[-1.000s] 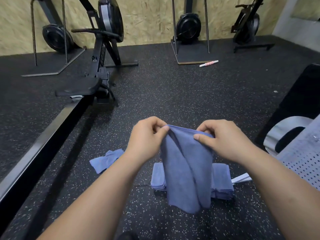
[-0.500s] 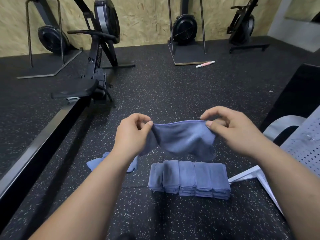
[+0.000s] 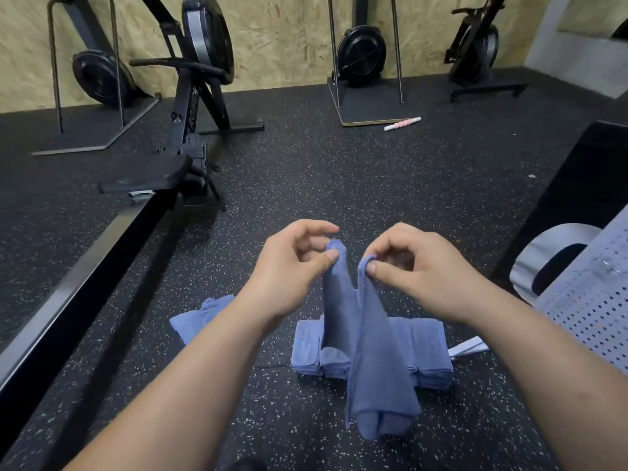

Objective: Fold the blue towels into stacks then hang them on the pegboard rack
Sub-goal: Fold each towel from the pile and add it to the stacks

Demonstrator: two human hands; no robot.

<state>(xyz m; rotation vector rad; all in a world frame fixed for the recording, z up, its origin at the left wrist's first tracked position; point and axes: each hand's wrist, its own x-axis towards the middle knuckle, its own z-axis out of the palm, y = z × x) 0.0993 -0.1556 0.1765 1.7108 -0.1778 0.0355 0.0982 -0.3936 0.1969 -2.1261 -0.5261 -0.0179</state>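
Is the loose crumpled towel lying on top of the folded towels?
No, the crumpled towel lies on the floor, off to the left of the folded towels.

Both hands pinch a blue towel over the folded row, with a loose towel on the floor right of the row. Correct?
No. The head view shows the loose towel left of the folded row, not right. The left hand and right hand do pinch the blue towel over it.
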